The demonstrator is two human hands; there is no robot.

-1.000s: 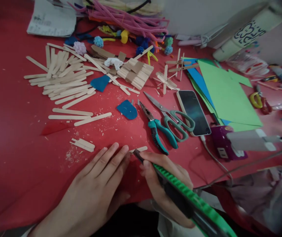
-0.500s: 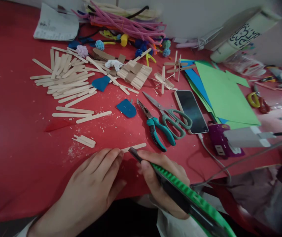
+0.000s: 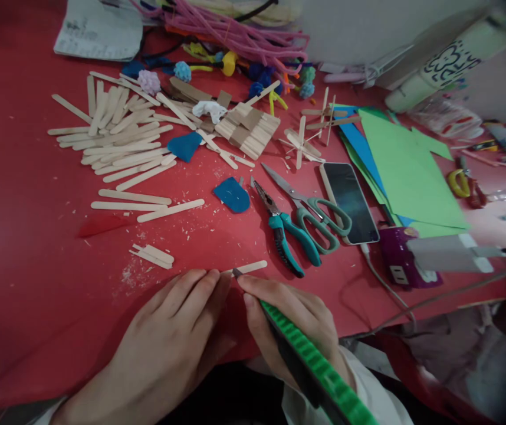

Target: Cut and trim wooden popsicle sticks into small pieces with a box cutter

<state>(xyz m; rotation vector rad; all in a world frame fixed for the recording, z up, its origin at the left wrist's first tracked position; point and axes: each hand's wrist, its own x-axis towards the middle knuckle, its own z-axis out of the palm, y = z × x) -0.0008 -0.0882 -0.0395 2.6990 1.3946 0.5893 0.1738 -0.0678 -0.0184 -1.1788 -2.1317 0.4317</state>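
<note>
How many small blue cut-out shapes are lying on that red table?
2. One blue shape lies beside the stick pile; a second blue shape lies left of the pliers. Others may be hidden.

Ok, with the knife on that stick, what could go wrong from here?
1. The knife blade tip sits right beside the fingertips of the left hand; a slip could cut them.
2. The stick seems pinned only at one end, so it may skid or snap.
3. No mat shows under it; the blade could slice the red cover.
</note>
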